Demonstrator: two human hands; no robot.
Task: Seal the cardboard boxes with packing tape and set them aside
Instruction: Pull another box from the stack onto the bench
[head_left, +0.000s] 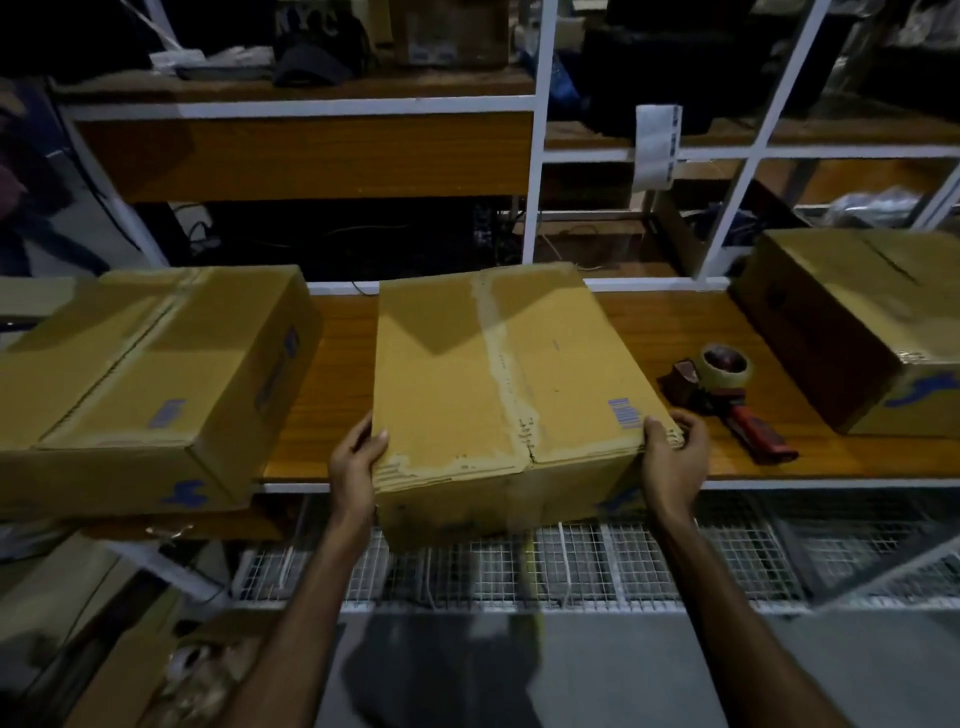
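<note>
A brown cardboard box (498, 374) stands in the middle of the wooden bench (332, 395), its near edge overhanging the front. Its top flaps are closed, with a strip of tape along the centre seam. My left hand (358, 457) grips the box's near left corner, thumb on top. My right hand (675, 457) grips the near right corner the same way. A tape dispenser (727, 389) with a red handle and a roll of tape lies on the bench just right of the box.
A second cardboard box (145, 384) sits at the left, and a third box (857, 322) at the right. White shelf posts (535, 156) rise behind the bench. A wire mesh shelf (571, 566) lies below its front edge.
</note>
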